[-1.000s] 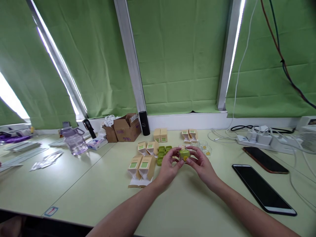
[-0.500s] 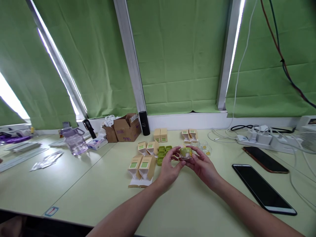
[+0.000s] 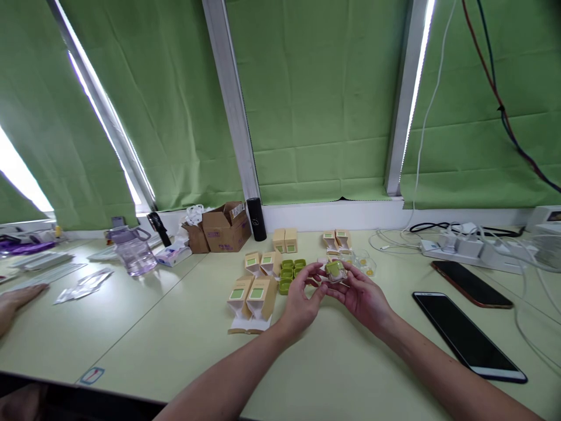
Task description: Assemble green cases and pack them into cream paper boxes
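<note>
Between my two hands is a small clear jar with a green lid (image 3: 335,270), held above the table and tilted. My left hand (image 3: 303,298) grips its left side with thumb and fingers. The fingers of my right hand (image 3: 364,297) close on its right side. Just left of the jar, several green square lids or cups (image 3: 287,273) stand together. Beige boxes with green labels (image 3: 253,295) sit farther left, their white flaps spread on the table. Clear round containers with yellow spots (image 3: 363,263) lie behind my right hand.
More beige boxes (image 3: 284,240) stand at the back, near a black cylinder (image 3: 256,219) and an opened cardboard carton (image 3: 225,228). A purple bottle (image 3: 134,251) is at left. Two phones (image 3: 467,333) and a power strip (image 3: 473,254) occupy the right. Another person's hand (image 3: 20,298) rests at far left.
The jar has turned in my hands, so its green lid now faces more toward me. Another person's hand has come onto the table at the far left.
</note>
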A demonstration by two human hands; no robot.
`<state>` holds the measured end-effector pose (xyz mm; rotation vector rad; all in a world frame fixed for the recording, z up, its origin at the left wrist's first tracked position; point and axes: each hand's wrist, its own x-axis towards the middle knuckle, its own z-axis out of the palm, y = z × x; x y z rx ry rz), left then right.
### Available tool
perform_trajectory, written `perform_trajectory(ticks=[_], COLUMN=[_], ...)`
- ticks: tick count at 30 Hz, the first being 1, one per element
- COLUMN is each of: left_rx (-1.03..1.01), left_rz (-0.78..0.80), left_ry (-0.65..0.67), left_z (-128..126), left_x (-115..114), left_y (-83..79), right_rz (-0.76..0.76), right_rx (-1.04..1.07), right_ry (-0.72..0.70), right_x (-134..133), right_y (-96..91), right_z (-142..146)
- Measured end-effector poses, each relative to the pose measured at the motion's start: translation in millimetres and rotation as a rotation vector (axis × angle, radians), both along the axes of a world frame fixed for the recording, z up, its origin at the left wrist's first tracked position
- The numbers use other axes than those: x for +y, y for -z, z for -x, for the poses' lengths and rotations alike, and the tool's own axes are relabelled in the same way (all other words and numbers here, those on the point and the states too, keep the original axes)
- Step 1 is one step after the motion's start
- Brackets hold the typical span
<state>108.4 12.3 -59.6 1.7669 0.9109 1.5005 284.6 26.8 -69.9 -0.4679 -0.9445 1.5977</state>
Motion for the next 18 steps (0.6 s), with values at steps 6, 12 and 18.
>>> perform_trajectory(ticks=[6, 12, 18], left_rx=[-0.011, -0.037, -0.055], left_rz=[0.029, 0.066, 0.104], left_ry=[0.008, 0.03, 0.067], left_z=[1, 1, 1], left_x=[1, 3, 3], left_y=[-0.9, -0.7, 0.3], right_rz=[-0.007, -0.045, -0.103], right_rx=[-0.03, -0.06, -0.15], right_ry=[0.026, 0.125, 0.197], right_x=[-4, -10, -10], right_y=[-6.7, -12.5, -10.6], right_z=[-1, 0, 1])
